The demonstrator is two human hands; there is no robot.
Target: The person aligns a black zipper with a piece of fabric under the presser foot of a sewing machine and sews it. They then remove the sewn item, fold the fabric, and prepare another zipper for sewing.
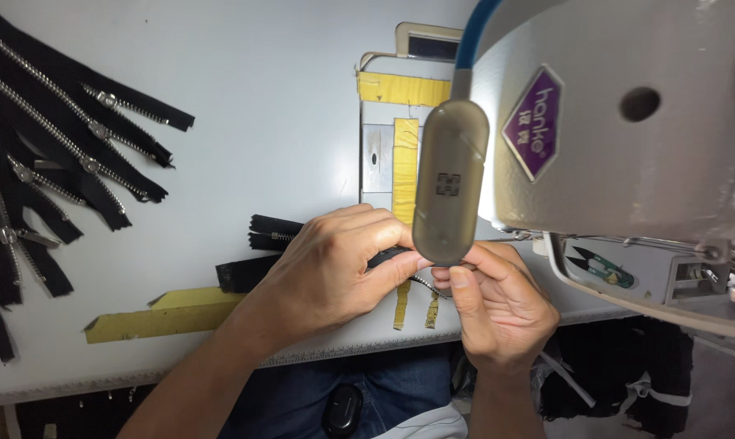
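Hands (400, 272) pinched on black zipper (262, 272)

Spare black zippers (50, 154) far left; yellow tape strip (164, 317); sewing machine (627, 122); thread snips (599, 267)

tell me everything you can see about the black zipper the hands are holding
The black zipper is a strip of black fabric tape with silvery metal teeth. It lies on the pale table in front of the sewing machine. Two black ends stick out to the left of the left hand, which covers its middle; the right hand pinches it near the lamp head. Its slider is hidden.
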